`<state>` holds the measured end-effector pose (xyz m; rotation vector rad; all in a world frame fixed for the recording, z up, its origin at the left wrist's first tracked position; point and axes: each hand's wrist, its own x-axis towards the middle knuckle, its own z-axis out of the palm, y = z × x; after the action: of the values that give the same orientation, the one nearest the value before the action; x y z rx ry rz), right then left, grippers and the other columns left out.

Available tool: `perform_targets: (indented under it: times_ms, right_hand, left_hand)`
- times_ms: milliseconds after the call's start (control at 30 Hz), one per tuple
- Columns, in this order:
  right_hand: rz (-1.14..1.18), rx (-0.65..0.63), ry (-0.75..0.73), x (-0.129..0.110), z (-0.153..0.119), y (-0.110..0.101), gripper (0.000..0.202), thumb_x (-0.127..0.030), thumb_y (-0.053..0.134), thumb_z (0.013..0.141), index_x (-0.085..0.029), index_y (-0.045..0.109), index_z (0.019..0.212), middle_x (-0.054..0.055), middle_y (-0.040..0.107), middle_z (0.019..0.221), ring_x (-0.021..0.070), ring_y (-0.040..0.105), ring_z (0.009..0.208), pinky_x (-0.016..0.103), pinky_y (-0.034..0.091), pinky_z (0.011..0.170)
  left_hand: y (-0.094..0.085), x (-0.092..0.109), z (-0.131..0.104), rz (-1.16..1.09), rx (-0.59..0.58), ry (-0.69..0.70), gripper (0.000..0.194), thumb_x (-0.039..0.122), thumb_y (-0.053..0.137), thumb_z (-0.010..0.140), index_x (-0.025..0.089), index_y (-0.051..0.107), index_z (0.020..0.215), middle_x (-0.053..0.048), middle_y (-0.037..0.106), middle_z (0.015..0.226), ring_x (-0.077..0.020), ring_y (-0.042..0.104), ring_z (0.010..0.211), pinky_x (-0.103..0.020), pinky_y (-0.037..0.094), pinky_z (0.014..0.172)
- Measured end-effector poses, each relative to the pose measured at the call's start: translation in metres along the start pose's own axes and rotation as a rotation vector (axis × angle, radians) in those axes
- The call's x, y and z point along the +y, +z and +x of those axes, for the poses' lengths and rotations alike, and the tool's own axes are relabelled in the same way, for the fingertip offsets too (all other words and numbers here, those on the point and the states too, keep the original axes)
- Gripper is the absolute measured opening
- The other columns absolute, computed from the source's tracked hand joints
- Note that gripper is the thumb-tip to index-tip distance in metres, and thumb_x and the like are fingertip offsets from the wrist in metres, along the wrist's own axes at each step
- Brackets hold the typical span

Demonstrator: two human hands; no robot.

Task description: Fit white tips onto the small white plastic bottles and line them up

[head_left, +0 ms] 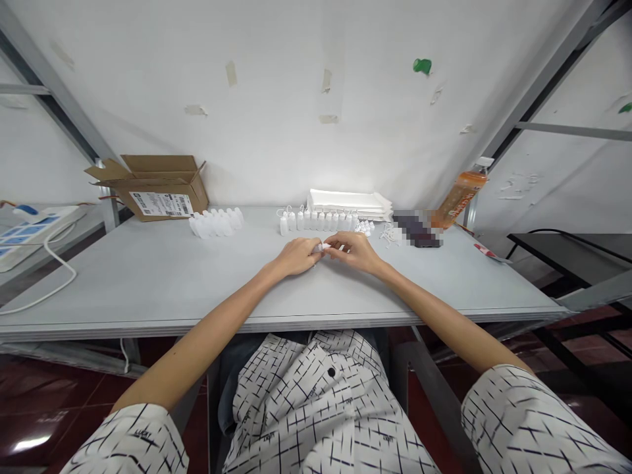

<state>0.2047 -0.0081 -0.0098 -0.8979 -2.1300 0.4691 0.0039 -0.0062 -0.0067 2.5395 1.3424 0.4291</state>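
Close together above the middle of the table, my left hand [298,257] and my right hand [356,251] meet at one small squeeze bottle [318,248]. The left fingers are wrapped round its body and hide most of it. At its end, my right thumb and forefinger pinch a small white tip [326,246]. Just beyond the hands stands a row of white squeeze bottles [320,221], some with thin loops at the top. A little pile of white tips [365,228] lies right of that row, beside a heap of thin white straps [392,234].
Translucent bottles [216,223] lie grouped at the left, before an open cardboard box [165,194]. White trays [348,203] are stacked against the wall. At the right are a dark, blurred-out object [419,230] and a leaning orange drink bottle [461,194]. A power strip [39,230] sits far left.
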Motion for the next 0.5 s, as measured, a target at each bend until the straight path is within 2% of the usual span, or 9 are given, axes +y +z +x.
perform_targets:
  times_ms: [200,400,500]
  right_hand:
    - [-0.052,-0.068,0.009,-0.0012,0.0003,-0.0004,0.028,-0.038,0.056,0.093,-0.016,0.071,0.085,0.005,0.071,0.078,0.0137,0.062,0.067,0.025,0.045,0.061]
    - [-0.128,-0.149,0.040,0.0002,0.0009,0.0002,0.041,-0.040,0.045,0.097,-0.016,0.065,0.071,0.002,0.063,0.065,0.0121,0.050,0.059,0.026,0.037,0.060]
    - [-0.102,-0.146,0.055,-0.0010,0.0011,0.0006,0.035,-0.039,0.047,0.096,-0.016,0.065,0.077,0.002,0.064,0.068,0.0123,0.052,0.060,0.026,0.038,0.061]
  left_hand:
    - [-0.0002,0.0011,-0.0007,0.023,0.006,0.007,0.027,0.034,0.045,0.094,0.018,0.065,0.103,-0.008,0.073,0.095,-0.0265,0.066,0.088,-0.033,0.042,0.069]
    - [-0.0004,0.0024,-0.0008,0.042,-0.007,0.021,0.023,0.034,0.047,0.093,0.019,0.064,0.093,-0.008,0.072,0.089,-0.0255,0.065,0.083,-0.032,0.043,0.068]
    - [0.0004,0.0010,0.0001,0.050,-0.008,0.024,0.024,0.035,0.047,0.092,0.019,0.065,0.094,-0.008,0.072,0.090,-0.0257,0.066,0.084,-0.032,0.044,0.069]
